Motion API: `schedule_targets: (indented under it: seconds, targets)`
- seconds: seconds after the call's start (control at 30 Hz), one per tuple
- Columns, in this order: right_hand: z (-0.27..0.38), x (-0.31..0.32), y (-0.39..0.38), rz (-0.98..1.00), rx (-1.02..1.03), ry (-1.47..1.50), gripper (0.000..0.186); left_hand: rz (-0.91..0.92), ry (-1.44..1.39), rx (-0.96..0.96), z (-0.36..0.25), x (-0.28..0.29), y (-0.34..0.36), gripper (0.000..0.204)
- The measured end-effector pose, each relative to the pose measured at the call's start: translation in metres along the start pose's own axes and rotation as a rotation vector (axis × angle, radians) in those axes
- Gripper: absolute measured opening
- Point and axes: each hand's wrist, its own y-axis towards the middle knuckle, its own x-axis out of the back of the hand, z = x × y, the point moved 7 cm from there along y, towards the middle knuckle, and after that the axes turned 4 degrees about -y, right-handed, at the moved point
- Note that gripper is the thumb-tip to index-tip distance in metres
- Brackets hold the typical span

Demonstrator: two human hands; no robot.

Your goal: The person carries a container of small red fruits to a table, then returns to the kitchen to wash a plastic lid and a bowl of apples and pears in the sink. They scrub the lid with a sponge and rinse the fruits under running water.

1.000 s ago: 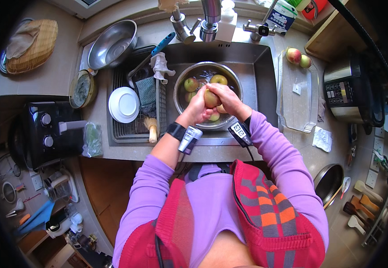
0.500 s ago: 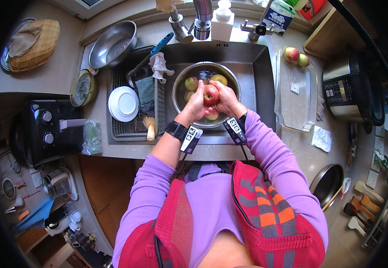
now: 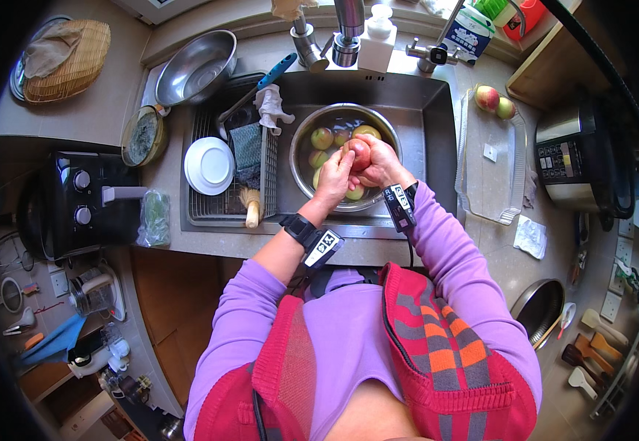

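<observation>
Both my hands hold one red-yellow apple (image 3: 358, 152) over a steel bowl (image 3: 301, 140) that stands in the sink (image 3: 437, 132). My left hand (image 3: 334, 176) cups the apple from the left and my right hand (image 3: 380, 163) wraps it from the right. Several more greenish apples (image 3: 322, 137) lie in water inside the bowl, partly hidden under my hands. The tap (image 3: 347, 29) stands just behind the bowl.
A dish rack (image 3: 224, 206) left of the bowl holds a white plate (image 3: 209, 165), a cloth and a brush. Two apples (image 3: 494, 101) lie on a clear tray (image 3: 492, 176) to the right. An empty steel bowl (image 3: 196, 67), a rice cooker (image 3: 577, 151) and a black appliance (image 3: 77, 198) flank the sink.
My hands have turned the apple between them and shifted slightly, staying over the bowl. Nothing else has moved.
</observation>
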Motion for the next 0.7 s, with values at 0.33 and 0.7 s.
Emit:
schedule_targets:
  seconds: [0.33, 0.7]
  targets:
    - [0.020, -0.014, -0.023, -0.305, 0.306, -0.177, 0.029, 0.025, -0.316, 0.268, -0.004, -0.002, 0.008, 0.033]
    - [0.030, -0.031, -0.024, -0.363, 0.564, -0.553, 0.034, -0.258, 0.185, 0.325, 0.000, 0.029, 0.025, 0.057]
